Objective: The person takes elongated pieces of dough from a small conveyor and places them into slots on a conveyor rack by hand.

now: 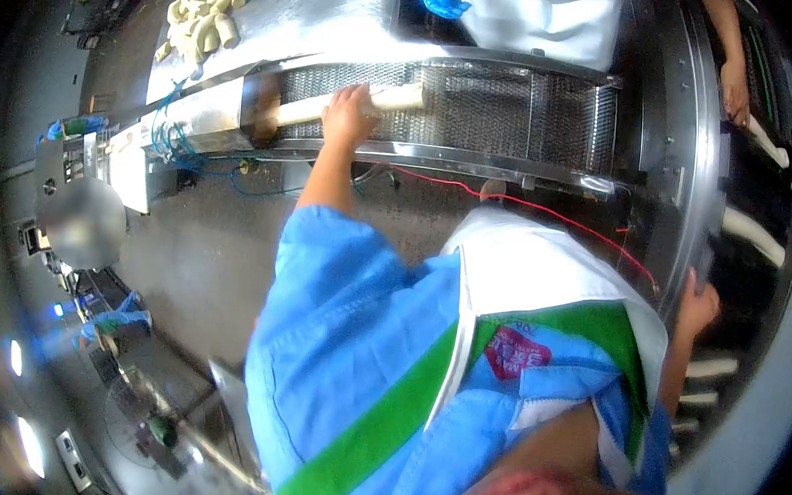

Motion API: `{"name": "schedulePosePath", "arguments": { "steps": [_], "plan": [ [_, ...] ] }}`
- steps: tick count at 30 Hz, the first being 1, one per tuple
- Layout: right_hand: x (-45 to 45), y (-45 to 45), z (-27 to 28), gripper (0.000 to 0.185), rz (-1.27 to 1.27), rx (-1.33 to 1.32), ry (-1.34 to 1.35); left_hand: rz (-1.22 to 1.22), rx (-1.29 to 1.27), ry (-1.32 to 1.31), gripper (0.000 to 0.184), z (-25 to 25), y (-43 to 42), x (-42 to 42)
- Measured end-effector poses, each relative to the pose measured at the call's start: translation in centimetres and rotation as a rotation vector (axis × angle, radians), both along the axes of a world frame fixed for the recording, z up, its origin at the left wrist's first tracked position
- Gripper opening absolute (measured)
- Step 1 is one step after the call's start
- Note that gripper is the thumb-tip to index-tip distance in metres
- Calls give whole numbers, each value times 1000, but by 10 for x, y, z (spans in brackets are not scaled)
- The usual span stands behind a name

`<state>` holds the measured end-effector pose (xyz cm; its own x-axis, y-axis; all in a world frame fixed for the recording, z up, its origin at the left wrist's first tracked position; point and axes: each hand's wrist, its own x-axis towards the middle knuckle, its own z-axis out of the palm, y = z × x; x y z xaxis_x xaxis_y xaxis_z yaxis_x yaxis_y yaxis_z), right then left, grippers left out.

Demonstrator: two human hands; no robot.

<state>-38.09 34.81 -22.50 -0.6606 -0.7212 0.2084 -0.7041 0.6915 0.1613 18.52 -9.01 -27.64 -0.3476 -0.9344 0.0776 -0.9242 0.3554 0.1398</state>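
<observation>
Left hand (pixel 349 115) — palm down, fingers curled over a pale roll (pixel 401 96), looks clamped on it partway along. Roll lies on the mesh belt (pixel 495 116), straight ahead of the left arm. Long axis runs side to side, nearly in line with the belt, the right end a touch farther from the body; it sticks out on both sides of the hand. The forearm comes in across it, roughly square to its length. Left hand clearly the nearer one.

Right hand (pixel 700 307) well apart from the left, out at the person's right by the metal rail (pixel 698 192) of a second, dark belt. Fingers appear bent, but the view is poor out there — cannot tell whether it holds anything. Pale strip (pixel 754 236) on the dark belt just ahead of it; shorter pale pieces (pixel 711 367) lie beside the forearm.

Farther up that belt, a co-worker's hand (pixel 735 96) reaches down to another strip (pixel 769 145); seems to touch its near end.

Beyond the mesh belt, to the left: heap of pale chunks (pixel 211 17) on the steel counter (pixel 313 1).
</observation>
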Motion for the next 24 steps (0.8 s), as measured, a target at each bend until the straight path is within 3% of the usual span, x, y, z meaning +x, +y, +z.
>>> {"name": "schedulePosePath", "arguments": {
  "steps": [2,6,9,10,12,17,20,24],
  "plan": [
    [-5,0,-5,60,10,-4,9,-1,75,-45,43,-5,-6,1],
    [-11,-5,-6,59,42,-27,31,-128,104,-117,26,22,-1,-29],
    [-10,-12,1,58,-14,97,3,-205,90,-217,23,20,1,-45],
    [-7,-15,2,56,9,31,9,-207,93,-213,23,17,5,-48],
    [-10,-14,-5,56,34,-11,48,-321,-87,-113,21,14,14,-51],
    [-11,-13,-3,57,58,-22,56,-319,4,23,22,22,29,-70],
    [-10,-13,-5,57,-1,-18,-10,-258,-46,-5,26,41,24,-78],
    [0,-23,7,57,-15,-20,-1,-81,-124,160,33,90,15,-70]
  ]
}}
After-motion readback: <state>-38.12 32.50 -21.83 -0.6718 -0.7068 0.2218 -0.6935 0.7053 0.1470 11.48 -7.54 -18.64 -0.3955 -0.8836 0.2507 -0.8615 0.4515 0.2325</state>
